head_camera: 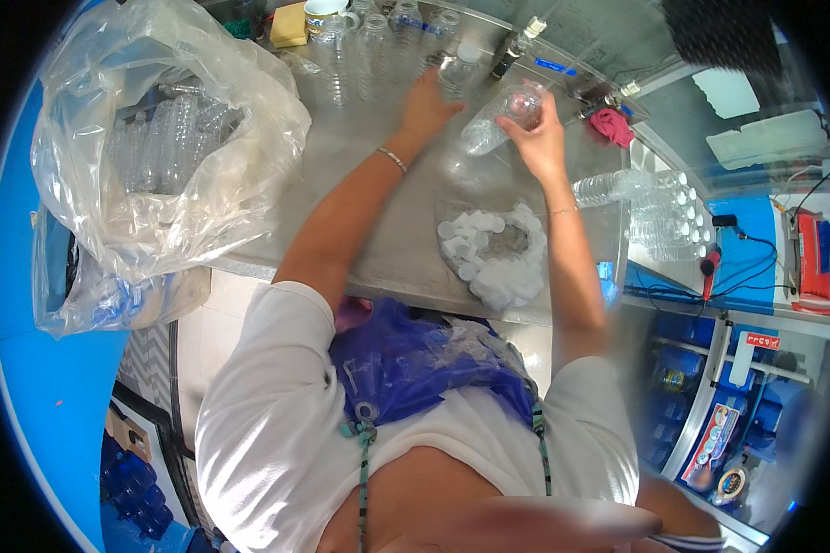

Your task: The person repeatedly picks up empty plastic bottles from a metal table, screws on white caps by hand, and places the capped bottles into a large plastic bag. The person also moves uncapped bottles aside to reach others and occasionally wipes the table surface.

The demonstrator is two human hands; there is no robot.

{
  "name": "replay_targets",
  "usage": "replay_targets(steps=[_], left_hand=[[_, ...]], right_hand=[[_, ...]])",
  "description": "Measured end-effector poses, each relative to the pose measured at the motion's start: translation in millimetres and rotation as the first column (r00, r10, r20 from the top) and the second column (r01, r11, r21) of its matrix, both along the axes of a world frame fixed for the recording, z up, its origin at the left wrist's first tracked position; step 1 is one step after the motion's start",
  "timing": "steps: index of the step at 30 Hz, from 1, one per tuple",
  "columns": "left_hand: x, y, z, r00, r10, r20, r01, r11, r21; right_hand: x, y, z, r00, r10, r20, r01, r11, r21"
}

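My right hand [541, 131] grips a clear ribbed plastic bottle [492, 119], tilted above the metal worktop [387, 235]. Beside a standing clear bottle with a white cap [460, 75] is my left hand [429, 104], its thumb spread from the fingers; whether it touches that bottle is unclear. Several clear bottles [373, 59] without visible caps stand in a group just left of it. Between my forearms, a clear bag of white bottle caps [501, 256] lies on the worktop with its mouth spread wide.
A large plastic bag [263, 152] of bottles stands at the left. Filling taps [519, 48] line the back, with a mug [326, 12], a yellow sponge [290, 26] and a pink cloth [612, 127]. Several capped bottles [664, 214] lie stacked at the right.
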State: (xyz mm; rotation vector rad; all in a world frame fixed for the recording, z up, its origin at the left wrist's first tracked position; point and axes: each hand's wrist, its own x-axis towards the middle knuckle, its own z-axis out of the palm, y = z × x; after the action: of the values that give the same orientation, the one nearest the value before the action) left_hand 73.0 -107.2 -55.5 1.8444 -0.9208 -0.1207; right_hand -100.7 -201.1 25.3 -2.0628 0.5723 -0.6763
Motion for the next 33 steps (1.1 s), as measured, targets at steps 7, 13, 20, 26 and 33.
replay_targets(steps=[7, 13, 20, 26, 33], left_hand=[[7.1, 67.9, 14.6, 0.989, -0.036, 0.142, 0.036, 0.999, 0.004], [97.8, 103.9, 33.2, 0.821, 0.449, 0.351, -0.382, 0.891, -0.245], [126.4, 102.6, 17.3, 0.976, 0.218, 0.021, -0.211, 0.962, -0.173], [50.0, 139.5, 36.1, 0.982, 0.117, -0.151, -0.154, 0.953, -0.261], [-58.5, 130.1, 55.7, 0.971, -0.239, 0.002, 0.236, 0.960, -0.153]], right_hand=[[-12.2, -3.0, -61.3, 0.992, -0.061, 0.108, -0.084, 0.305, 0.949], [-30.4, 8.3, -100.8, 0.938, -0.290, 0.188, -0.286, -0.347, 0.893], [-33.1, 37.8, -4.5, 0.999, -0.048, 0.014, 0.022, 0.672, 0.740], [1.7, 41.7, -26.7, 0.940, -0.332, 0.073, 0.340, 0.905, -0.256], [-5.6, 45.8, -20.5, 0.890, -0.365, 0.273, 0.446, 0.821, -0.356]])
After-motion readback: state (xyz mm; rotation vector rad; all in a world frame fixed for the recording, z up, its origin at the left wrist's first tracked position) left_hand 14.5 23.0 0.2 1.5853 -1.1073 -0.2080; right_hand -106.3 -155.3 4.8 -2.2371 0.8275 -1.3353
